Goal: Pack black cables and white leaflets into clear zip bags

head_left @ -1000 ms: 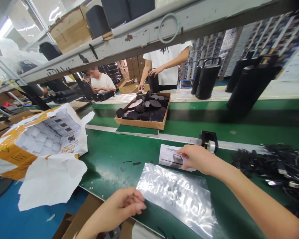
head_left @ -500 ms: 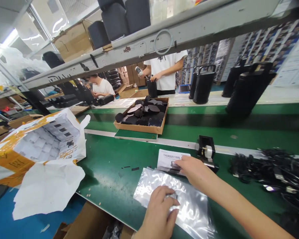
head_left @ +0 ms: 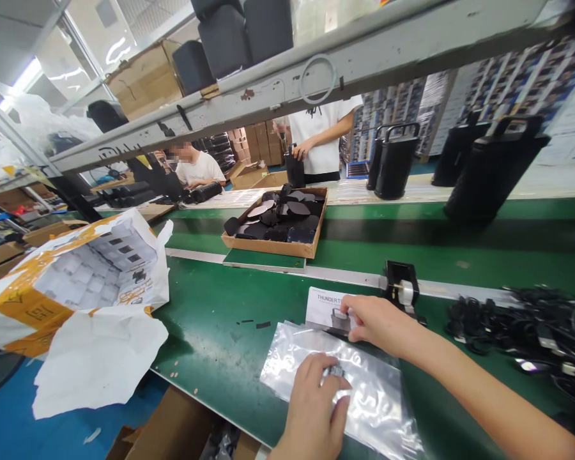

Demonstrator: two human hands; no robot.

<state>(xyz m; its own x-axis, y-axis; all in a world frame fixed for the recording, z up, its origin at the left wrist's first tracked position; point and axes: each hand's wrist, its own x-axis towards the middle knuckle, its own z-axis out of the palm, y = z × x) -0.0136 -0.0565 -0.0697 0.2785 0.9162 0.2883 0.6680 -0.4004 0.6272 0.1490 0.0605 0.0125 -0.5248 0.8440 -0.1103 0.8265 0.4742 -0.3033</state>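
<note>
My left hand [head_left: 316,402] rests on clear plastic bags [head_left: 378,396], fingers curved and apart, thumb separated from them; a small dark printed patch on the bag shows by the fingertips. My right hand [head_left: 381,322] is at the right end of a white booklet [head_left: 323,310] printed "THUNDER T…", which lies on a low stack just beyond the bags. Its fingers and thumb are curled round the booklet's edge, covering part of the print. Behind that hand stands a black tape dispenser [head_left: 401,284] with a white roll.
A cardboard tray of black pads [head_left: 311,246] sits at the back of the green table [head_left: 206,313]. Tangled black cables [head_left: 517,319] lie right. An opened white-orange package [head_left: 33,300] stands left. Black speaker-like units [head_left: 397,163] line the far side; two people work there. A metal shelf [head_left: 268,96] crosses overhead.
My right hand's fingers have drawn back and curled at the booklet's right end, with the thumb now showing below. My left hand stays on the bags. The view has shifted slightly.
</note>
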